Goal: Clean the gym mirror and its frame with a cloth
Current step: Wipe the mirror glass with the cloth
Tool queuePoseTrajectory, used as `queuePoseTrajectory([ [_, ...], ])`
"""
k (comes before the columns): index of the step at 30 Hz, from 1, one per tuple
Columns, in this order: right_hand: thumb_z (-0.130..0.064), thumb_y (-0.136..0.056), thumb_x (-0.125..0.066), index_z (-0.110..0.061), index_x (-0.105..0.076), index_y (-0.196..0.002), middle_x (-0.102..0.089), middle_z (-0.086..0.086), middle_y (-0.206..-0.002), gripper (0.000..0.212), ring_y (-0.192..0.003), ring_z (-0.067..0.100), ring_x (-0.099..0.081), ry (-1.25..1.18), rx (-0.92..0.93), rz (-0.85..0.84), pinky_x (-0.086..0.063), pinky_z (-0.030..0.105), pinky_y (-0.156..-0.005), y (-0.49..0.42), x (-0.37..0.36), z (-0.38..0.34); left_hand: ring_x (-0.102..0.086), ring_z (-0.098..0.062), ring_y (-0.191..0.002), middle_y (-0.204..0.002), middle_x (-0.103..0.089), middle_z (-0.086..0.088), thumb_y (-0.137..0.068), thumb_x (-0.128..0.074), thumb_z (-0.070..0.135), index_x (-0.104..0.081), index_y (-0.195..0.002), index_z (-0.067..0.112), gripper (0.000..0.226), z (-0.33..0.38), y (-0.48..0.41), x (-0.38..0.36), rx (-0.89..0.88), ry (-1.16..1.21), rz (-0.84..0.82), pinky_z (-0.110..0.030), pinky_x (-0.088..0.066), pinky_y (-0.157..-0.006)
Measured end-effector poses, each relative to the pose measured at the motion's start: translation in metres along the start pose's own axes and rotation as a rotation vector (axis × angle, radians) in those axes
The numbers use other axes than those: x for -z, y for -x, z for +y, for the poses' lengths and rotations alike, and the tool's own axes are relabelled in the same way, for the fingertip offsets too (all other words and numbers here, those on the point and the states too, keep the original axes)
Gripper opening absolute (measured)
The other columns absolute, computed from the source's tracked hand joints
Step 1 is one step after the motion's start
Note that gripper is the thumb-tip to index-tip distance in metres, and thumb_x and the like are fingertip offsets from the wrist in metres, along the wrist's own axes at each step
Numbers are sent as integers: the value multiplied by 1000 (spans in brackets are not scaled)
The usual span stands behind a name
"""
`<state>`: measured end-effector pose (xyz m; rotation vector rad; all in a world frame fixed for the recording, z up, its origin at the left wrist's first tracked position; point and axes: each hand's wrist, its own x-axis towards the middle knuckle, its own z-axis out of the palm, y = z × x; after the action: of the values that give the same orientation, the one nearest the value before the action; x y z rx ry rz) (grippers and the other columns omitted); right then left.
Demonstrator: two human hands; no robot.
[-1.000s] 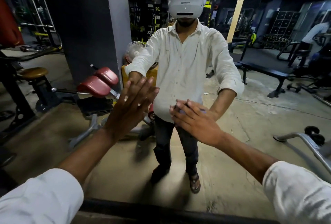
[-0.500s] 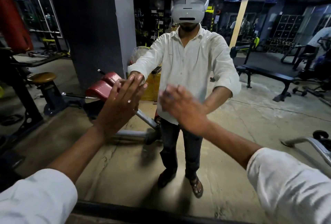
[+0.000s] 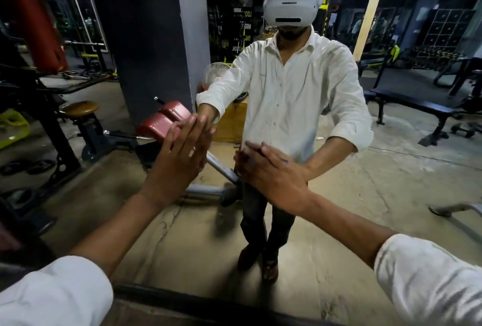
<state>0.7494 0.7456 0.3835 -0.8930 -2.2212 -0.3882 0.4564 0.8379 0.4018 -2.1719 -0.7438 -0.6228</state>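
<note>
Head view: standing close to the large wall mirror (image 3: 391,195), both arms stretched out to the glass. Dark lower frame of the mirror (image 3: 208,302) runs across the near bottom edge.

Left hand (image 3: 180,158): fingers straight and close together, pointing up, flat against the glass, holding nothing. It meets its own reflection at the fingertips.

Right hand (image 3: 271,171): just right of the left and slightly lower, fingers straight and spread, pointing up-left, pressed on the glass. A sliver of dark bluish cloth (image 3: 247,162) shows at the fingertips, almost all of it hidden under the hand; cannot tell its shape.

White rolled sleeves (image 3: 52,294) at both near corners.

In the glass: my reflection in a white button shirt and white headset (image 3: 289,96), centre. Grey square pillar (image 3: 193,38) behind it to the left. Red padded rollers of a machine (image 3: 167,122) just left of the left hand, round wooden-topped stool (image 3: 78,109) further left. Black flat bench (image 3: 417,106) far right, on a worn concrete floor (image 3: 365,221).
</note>
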Motion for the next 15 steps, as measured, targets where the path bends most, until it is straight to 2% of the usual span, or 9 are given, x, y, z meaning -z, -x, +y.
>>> queuePoseTrajectory([
  [1, -36, -111, -51, -28, -29, -165, -35, -1, -170, 59, -157, 17, -31, -195, -43, 44, -21, 41, -130, 8, -2, 2, -3, -44, -163, -176, 0, -25, -110, -48, 40, -9, -170, 7, 79, -1, 1, -4, 11, -7, 5, -63, -20, -129],
  [2, -36, -110, -53, -30, -24, -166, -33, -8, -170, 63, -156, 13, -31, -176, 100, -50, -22, 35, -129, 19, -9, 18, -4, -44, -163, -176, -1, -25, -110, -47, 39, -9, -170, 7, 78, -1, 4, -3, 4, 10, 6, -63, -21, -128],
  [3, -36, -110, -52, -31, -19, -167, -31, -12, -170, 66, -156, 12, -31, -147, 89, -50, -23, 31, -129, 30, -8, 27, -5, -44, -163, -176, -1, -25, -109, -45, 37, -9, -170, 7, 77, 0, 7, -2, 9, 29, -8, -64, -22, -128],
  [4, -36, -110, -51, -31, -16, -167, -30, -11, -171, 68, -157, 12, -30, -112, 189, -100, -23, 30, -128, 29, -5, 32, -7, -44, -163, -176, -3, -25, -109, -42, 35, -11, -170, 7, 74, -1, 7, 2, 7, 83, -33, -64, -23, -127],
  [7, -32, -112, -47, -30, -18, -167, -28, -4, -172, 62, -160, 15, -21, 62, 30, -306, -18, 35, -130, 9, -3, 6, -13, -43, -162, -175, -11, -24, -116, -8, 31, -18, -169, 8, 58, -8, 7, 4, -38, 67, 8, -65, -26, -126],
  [8, -28, -113, -42, -28, -21, -166, -28, -1, -172, 57, -162, 19, -14, 370, 90, -200, -14, 40, -131, -7, 0, 3, -14, -43, -162, -175, -12, -24, -116, 2, 33, -18, -169, 8, 62, -12, 8, 3, -47, 62, 5, -65, -25, -126],
  [10, -22, -113, -37, -20, -33, -164, -33, 6, -170, 51, -163, 27, -5, 748, 98, 25, -6, 46, -131, -44, 19, 8, -12, -41, -163, -176, -8, -22, -115, 6, 36, -14, -170, 9, 65, -24, 8, 1, -105, 3, -12, -66, -23, -127],
  [13, -25, -107, -52, -9, -43, -158, -41, 15, -164, 54, -158, 36, -15, 926, 145, 155, 2, 49, -129, -83, 39, 10, -9, -39, -164, -177, -4, -19, -109, -22, 53, -14, -170, 11, 75, -45, 2, 1, -87, 3, -13, -67, -21, -127],
  [15, -24, -110, -45, -11, -33, -164, -28, 13, -171, 56, -162, 32, 1, 964, 121, 163, 5, 47, -131, -85, 18, 9, -9, -38, -164, -178, -3, -19, -103, -30, 59, -13, -170, 10, 85, -57, -1, -2, -103, -8, 2, -68, -20, -126],
])
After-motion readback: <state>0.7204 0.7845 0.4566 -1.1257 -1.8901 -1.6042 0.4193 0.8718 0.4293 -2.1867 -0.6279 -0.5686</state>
